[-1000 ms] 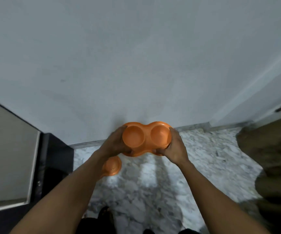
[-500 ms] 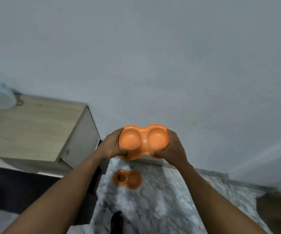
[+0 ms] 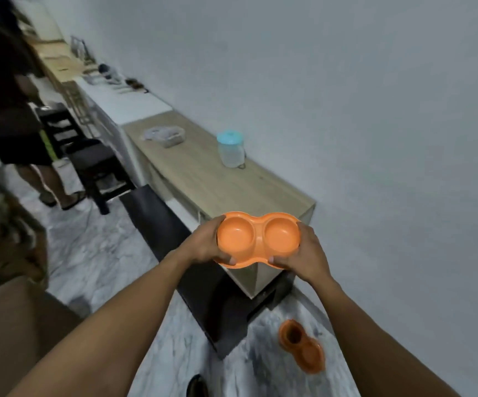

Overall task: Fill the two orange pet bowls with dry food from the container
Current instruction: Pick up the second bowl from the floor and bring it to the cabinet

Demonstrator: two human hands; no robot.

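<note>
Left hand [image 3: 203,245] and right hand [image 3: 303,253] gripping opposite ends of orange double bowl [image 3: 258,239], held between them

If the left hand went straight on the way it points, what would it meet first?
Beyond the orange double plastic bowl it grips, the left hand points toward the near end of the light wooden cabinet top, then the grey wall. Depth is unclear, so it may pass above the top.

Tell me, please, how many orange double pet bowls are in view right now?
2. The held bowl sits between the left hand and right hand, in front of the wooden cabinet; the floor bowl lies on the marble floor near the wall. More could be hidden.
</note>
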